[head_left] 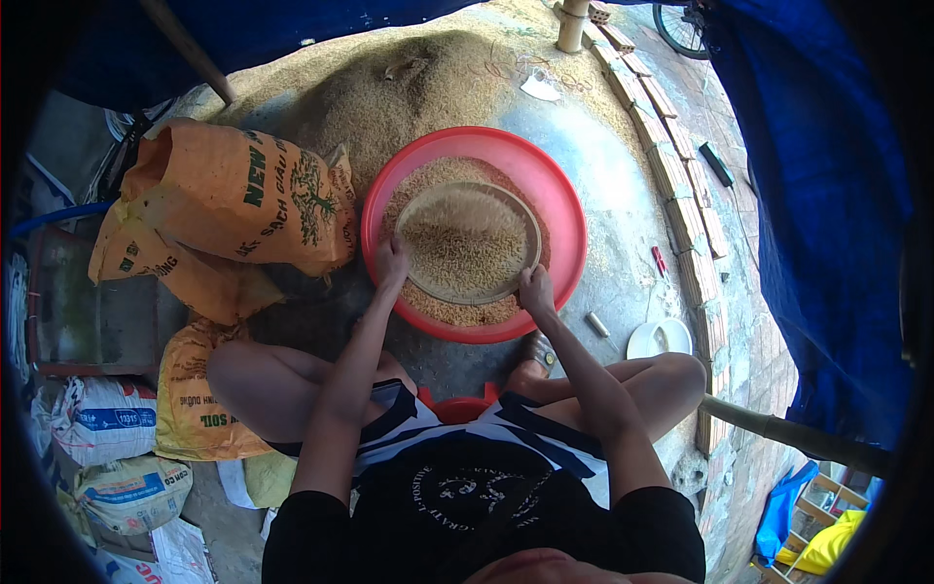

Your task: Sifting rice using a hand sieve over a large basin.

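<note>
My two hands grip a round, shallow sieve (537, 226) by its rim. The left hand (392, 261) is closed on its left side, the right hand (535, 290) on its lower right. Light brown grain (462, 263) lies in the sieve's near half, and a blurred patch of it shows toward the far side. Beneath is a wide red basin (572, 234) with more loose grain or husk (404, 195) around the sieve. Whether the sieve touches what lies below cannot be seen.
An orange sack (224, 195) stands left of the basin, beside a heap of husks (389, 88). On the right lie a white dish (642, 341), a small pale cylinder (596, 323), a red-handled tool (659, 261) and a brick border (686, 224). Blue tarpaulin (827, 195) hangs beyond.
</note>
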The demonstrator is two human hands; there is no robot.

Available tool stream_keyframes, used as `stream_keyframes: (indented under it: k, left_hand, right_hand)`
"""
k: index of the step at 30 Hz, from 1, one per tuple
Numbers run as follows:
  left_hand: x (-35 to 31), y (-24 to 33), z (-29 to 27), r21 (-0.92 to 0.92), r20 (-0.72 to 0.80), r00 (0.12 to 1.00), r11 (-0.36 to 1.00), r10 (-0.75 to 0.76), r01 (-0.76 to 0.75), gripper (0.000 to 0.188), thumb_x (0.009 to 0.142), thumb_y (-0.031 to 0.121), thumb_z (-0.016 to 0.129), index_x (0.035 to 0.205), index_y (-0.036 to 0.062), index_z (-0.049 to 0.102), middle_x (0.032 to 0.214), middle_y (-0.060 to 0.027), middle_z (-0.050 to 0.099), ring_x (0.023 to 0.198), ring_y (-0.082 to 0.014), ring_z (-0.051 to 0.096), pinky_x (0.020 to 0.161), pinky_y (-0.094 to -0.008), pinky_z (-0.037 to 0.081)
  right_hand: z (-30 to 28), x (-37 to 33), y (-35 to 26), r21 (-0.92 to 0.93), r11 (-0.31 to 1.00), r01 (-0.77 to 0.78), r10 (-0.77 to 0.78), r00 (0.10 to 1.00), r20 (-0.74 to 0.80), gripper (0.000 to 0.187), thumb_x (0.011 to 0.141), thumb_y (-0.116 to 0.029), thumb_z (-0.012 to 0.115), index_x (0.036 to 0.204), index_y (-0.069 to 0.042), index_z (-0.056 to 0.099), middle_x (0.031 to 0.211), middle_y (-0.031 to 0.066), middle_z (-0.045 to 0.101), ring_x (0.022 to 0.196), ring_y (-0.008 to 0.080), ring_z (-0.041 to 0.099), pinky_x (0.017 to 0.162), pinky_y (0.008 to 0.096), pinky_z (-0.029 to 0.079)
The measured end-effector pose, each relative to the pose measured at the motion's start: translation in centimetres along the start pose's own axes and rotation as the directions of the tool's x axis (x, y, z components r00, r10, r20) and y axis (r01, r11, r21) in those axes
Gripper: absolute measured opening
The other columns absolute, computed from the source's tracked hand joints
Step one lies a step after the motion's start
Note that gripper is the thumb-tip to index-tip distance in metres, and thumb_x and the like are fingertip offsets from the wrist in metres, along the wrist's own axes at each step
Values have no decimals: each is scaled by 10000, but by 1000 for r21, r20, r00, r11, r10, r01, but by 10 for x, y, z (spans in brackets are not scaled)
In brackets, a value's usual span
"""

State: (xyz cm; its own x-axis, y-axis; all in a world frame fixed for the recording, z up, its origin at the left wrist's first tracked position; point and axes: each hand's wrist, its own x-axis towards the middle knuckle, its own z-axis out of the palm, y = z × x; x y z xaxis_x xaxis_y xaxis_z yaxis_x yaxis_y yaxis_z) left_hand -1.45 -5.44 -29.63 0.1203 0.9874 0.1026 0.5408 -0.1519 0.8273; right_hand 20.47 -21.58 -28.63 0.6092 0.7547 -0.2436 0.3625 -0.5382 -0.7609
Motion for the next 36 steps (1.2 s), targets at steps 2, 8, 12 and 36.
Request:
stream_keyframes:
  k: [2,8,12,36]
  left_hand:
    - [0,9,-2,23,42,998,999,-43,42,364,838,279,328,715,-31,472,596,-196,465,571,-329,467,550,-376,351]
    - [16,86,-48,-200,-24,1000,980,17,-22,400,849,312,309,782,-46,475,668,-174,508,618,-290,497,591,-341,363]
    - [15,97,-54,-226,-64,995,970,70,-83,338,856,254,300,812,-35,470,684,-182,503,630,-322,495,577,-359,369]
    - [7,53,-19,-146,-82,992,983,98,-110,338,842,240,305,747,-45,461,574,-158,455,532,-285,461,521,-363,347]
  right_hand:
    - [-1,3,5,-15,1000,-11,12,999,38,239,787,-184,371,821,50,405,766,261,501,716,400,492,632,453,379]
    - [-27,-18,-71,38,941,335,-307,900,-309,205,798,-159,361,830,42,383,672,221,480,622,358,490,545,421,373]
    - [-27,-16,-71,153,888,434,-354,857,-375,169,803,-141,372,810,28,368,597,187,458,561,337,482,505,410,363]
    - [-18,-5,-24,141,982,126,-109,987,-118,226,796,-176,358,822,43,409,648,181,523,588,300,544,527,401,413]
